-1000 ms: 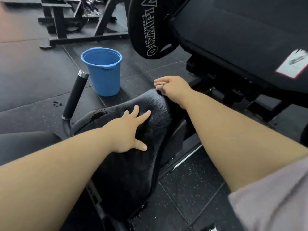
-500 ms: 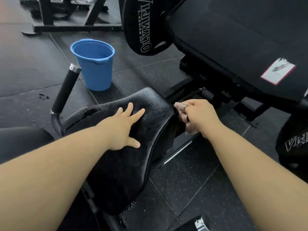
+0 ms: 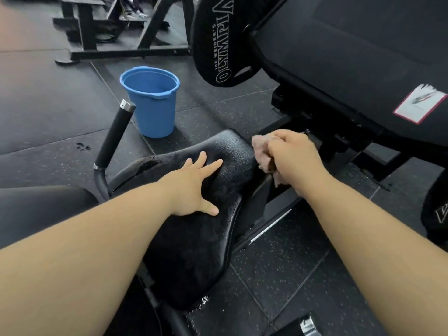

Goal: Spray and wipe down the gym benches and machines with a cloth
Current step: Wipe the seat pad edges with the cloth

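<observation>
My left hand [image 3: 194, 187] lies flat with fingers spread on the black seat pad [image 3: 198, 238]. My right hand [image 3: 291, 158] grips a bunched pinkish cloth [image 3: 260, 151] against the pad's far right edge. A blue bucket [image 3: 152, 100] stands on the floor beyond, beside the handle [image 3: 114, 137].

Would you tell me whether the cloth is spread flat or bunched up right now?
Bunched up: the right hand grips the cloth in a wad at the edge of the seat pad.
</observation>
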`<state>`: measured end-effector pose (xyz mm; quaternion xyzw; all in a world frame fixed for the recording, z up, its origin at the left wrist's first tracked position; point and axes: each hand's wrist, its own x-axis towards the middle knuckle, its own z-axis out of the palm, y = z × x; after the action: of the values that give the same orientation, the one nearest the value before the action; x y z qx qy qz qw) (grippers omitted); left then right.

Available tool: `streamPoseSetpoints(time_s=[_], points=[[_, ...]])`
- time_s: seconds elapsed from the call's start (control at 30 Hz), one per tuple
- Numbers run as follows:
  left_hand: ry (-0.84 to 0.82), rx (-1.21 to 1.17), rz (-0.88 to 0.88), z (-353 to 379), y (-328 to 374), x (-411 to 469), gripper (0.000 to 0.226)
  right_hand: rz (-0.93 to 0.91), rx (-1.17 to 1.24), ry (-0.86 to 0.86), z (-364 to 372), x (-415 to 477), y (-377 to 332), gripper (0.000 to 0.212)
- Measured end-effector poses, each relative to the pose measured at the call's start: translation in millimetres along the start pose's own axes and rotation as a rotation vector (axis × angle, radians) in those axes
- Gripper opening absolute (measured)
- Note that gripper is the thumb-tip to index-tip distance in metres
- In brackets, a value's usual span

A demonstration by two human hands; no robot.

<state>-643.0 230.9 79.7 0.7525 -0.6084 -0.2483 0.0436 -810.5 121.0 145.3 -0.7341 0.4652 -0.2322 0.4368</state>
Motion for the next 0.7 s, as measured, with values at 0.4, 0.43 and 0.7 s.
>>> streamPoseSetpoints(time_s=[0.4, 0.43, 0.7], points=[[0.526, -0.197, -0.009, 17, 5, 7, 0.08, -0.089, -0.214, 0.153, 35, 38, -7, 0.033], [0.579, -0.086, -0.025, 23, 8, 13, 0.069, -0.127, -0.361, 0.144, 40, 41, -1, 0.033], [0.77, -0.346, -0.006, -9, -15, 65, 0.034, -0.246, -0.65, 0.309, 70, 48, 31, 0.03]])
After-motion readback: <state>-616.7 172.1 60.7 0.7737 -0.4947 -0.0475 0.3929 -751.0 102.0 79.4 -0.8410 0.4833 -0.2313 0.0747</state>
